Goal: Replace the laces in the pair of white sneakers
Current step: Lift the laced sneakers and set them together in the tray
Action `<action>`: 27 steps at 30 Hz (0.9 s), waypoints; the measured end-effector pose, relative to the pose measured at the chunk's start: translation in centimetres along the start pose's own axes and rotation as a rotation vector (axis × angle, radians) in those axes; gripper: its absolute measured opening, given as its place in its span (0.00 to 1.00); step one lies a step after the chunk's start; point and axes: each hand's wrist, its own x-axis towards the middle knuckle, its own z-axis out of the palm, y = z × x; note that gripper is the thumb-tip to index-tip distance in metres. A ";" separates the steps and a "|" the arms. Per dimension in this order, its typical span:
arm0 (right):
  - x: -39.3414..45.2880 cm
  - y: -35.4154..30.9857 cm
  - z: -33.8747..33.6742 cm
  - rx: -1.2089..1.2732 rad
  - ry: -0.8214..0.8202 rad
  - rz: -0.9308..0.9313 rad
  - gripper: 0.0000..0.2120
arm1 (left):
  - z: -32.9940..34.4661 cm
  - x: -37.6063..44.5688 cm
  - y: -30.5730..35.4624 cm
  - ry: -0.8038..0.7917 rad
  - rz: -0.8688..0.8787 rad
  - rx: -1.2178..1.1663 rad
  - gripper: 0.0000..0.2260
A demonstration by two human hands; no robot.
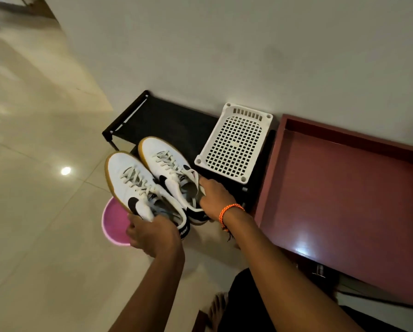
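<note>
- A person holds a pair of white sneakers side by side above a tiled floor (33,140), beside a black rack (167,121).
- The left hand (152,236) grips the left sneaker (138,185) at its collar; the right hand (215,197) grips the right sneaker (169,164) at the heel opening.
- Both shoes run lengthwise away from the hands, toes pointing up and left, heels nearest the wrists.
- The laces (133,178) are threaded, just ahead of each hand's fingers.
- A white basket (234,142) sits on the rack; a pink bowl (115,224) lies below.
</note>
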 end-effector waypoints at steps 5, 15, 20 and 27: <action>1.7 -0.4 3.5 -0.101 -0.098 -0.014 0.28 | -0.1 1.8 -3.4 0.023 -0.158 0.030 0.25; 3.8 4.9 7.0 0.159 0.073 0.288 0.19 | 4.7 4.1 -5.9 -0.221 0.037 -0.035 0.29; 5.0 6.4 7.3 0.433 0.242 0.469 0.24 | 8.7 5.9 -2.6 -0.554 0.160 -0.002 0.32; 7.3 7.1 7.0 0.629 0.433 0.584 0.15 | 13.4 7.0 -0.7 -0.601 0.195 0.082 0.21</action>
